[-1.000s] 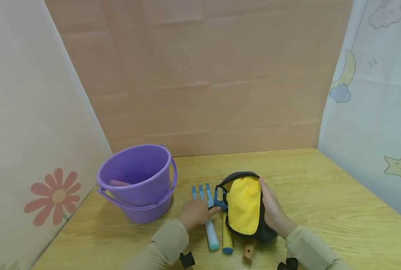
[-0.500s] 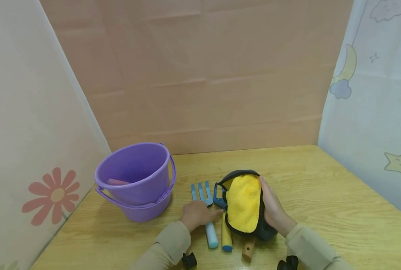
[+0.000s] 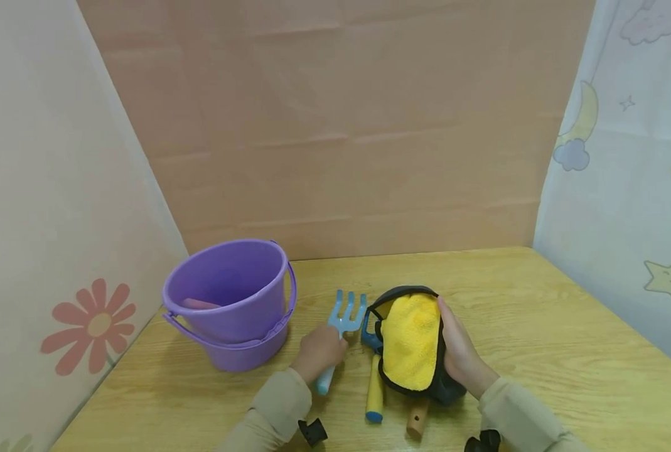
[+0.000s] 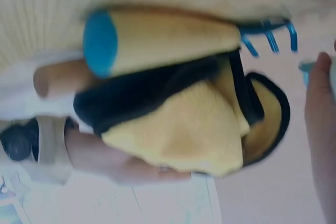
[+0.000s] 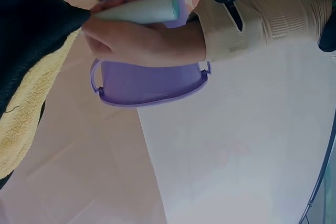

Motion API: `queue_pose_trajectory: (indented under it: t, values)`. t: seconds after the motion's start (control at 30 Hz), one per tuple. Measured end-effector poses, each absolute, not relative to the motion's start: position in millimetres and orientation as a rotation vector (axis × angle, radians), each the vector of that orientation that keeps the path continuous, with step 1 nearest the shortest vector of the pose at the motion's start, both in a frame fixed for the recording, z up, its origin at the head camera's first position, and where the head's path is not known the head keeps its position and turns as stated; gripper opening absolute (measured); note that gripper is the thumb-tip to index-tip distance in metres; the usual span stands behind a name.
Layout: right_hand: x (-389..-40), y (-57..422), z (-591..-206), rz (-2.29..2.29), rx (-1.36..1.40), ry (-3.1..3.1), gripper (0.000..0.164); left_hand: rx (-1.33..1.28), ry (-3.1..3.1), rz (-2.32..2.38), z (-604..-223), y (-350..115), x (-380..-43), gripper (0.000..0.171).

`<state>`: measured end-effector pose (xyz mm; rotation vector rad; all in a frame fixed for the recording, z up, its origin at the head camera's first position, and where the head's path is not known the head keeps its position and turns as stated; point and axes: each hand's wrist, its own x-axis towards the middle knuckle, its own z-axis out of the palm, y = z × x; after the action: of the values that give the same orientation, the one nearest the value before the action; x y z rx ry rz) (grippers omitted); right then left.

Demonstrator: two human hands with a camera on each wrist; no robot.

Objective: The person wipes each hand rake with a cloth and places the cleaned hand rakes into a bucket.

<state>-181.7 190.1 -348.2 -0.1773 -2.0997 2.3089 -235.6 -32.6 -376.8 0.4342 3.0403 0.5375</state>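
One pink item, type unclear (image 3: 199,304), is lying in the purple bucket (image 3: 281,267), left. My left hand (image 3: 321,351) is gripping the light-blue hand fork (image 3: 343,323); my right hand (image 3: 459,351) is touching the pouch's (image 3: 411,342) right side, its finger curl hidden. The yellow handle (image 3: 374,398) and wooden handle (image 3: 417,419) are lying near, apparently not taken up. No legible writing is showing.

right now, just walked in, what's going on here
A person is handling two things at once. The left hand grips the blue fork, while the right hand holds the dark bag, its yellow lining showing. A yellow handle lies beside the bag, and a brown handle shows at its near end. The purple bucket stands off to the left with something pink inside.
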Motion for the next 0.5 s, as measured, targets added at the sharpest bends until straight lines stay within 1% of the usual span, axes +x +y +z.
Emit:
queue_pose_trajectory:
  t: [0.1, 0.27, 0.5]
  values:
    - [-182, 190, -348, 2.321, -0.193, -2.08, 0.078, 0.441, 3.086, 0.598, -368, -35, -234, 0.031]
    - [-183, 193, -345, 2.336, -0.244, -2.03, 0.075, 0.435, 3.167, 0.64, -360, -38, -230, 0.024]
    - [-184, 196, -340, 2.277, -0.269, -2.054, 0.073, 0.56, 3.294, 0.664, -349, -44, -217, 0.026]
